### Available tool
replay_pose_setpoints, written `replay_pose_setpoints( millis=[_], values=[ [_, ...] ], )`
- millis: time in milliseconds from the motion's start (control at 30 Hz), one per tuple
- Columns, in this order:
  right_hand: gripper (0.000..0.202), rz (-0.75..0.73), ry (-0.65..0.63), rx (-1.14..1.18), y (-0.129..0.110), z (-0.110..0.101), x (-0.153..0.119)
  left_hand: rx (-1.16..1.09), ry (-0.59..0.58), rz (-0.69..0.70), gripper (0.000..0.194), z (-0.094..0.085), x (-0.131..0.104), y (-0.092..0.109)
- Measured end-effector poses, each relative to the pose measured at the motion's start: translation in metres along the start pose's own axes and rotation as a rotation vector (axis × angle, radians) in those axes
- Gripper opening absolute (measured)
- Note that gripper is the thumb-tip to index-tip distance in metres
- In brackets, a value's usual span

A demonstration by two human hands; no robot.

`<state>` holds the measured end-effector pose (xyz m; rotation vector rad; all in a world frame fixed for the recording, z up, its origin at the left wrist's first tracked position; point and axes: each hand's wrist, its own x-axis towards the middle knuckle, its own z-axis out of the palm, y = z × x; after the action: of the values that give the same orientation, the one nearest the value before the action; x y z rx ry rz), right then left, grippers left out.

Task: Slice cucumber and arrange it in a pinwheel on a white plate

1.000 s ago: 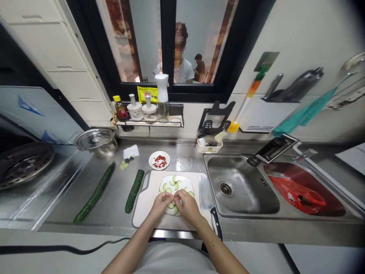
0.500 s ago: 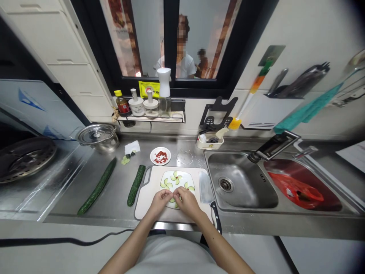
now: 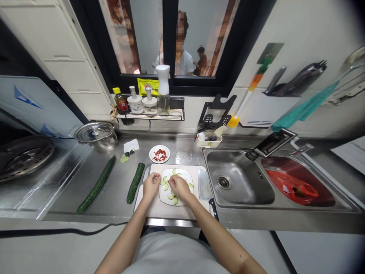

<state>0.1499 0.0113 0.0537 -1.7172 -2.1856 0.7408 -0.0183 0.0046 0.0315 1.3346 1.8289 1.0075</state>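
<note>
A white square plate [image 3: 162,198] lies on a pale cutting board [image 3: 155,213]. Thin cucumber slices [image 3: 172,197] are laid on it in pinwheel shapes. My right hand [image 3: 180,187] reaches over the plate, thumb and finger pinched just above a pinwheel at its left side; what is between the tips is too small to make out. At the plate's left edge is my left hand [image 3: 152,185], fingertips pressed together; any small thing in them is hidden. Behind the board stands a small white dish [image 3: 151,156] of chopped red pieces [image 3: 160,154].
A knife [image 3: 204,184] lies on the board's right side, its handle past the edge. Two cucumbers [image 3: 135,183] [image 3: 98,184] rest to the left. A lidded steel pot [image 3: 98,137] stands further back. To the right is the sink [image 3: 242,182], with a red bag [image 3: 295,188] in its second basin.
My hands have separated from the front middle of the plate. The left moved to the plate's left edge; the right moved slightly back, to a left-side pinwheel.
</note>
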Motion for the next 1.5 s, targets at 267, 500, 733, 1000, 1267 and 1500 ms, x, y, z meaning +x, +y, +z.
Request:
replay_pose_setpoints(
  millis=[267,500,733,1000,1267,1500],
  values=[
    [0.021,-0.013,-0.089,-0.109,-0.003,0.017,0.015,0.258,-0.045,0.107,0.012,0.008,0.009,-0.009],
    [0.021,-0.027,-0.115,-0.170,-0.005,0.018,0.019,0.325,-0.102,0.132,0.010,0.015,0.009,-0.012],
    [0.021,-0.036,-0.133,-0.178,-0.004,0.020,0.021,0.403,-0.144,0.136,0.012,0.018,0.008,-0.009],
    [0.024,-0.036,-0.147,-0.194,-0.004,0.021,0.022,0.496,-0.175,0.122,0.012,0.020,0.009,-0.005],
    [0.020,-0.006,-0.157,-0.187,-0.002,0.020,0.022,0.521,-0.162,0.119,0.013,0.020,0.008,-0.004],
    [0.022,0.048,-0.126,-0.151,-0.002,0.010,0.017,0.476,-0.141,0.088,0.012,0.016,0.009,-0.004]
  ],
)
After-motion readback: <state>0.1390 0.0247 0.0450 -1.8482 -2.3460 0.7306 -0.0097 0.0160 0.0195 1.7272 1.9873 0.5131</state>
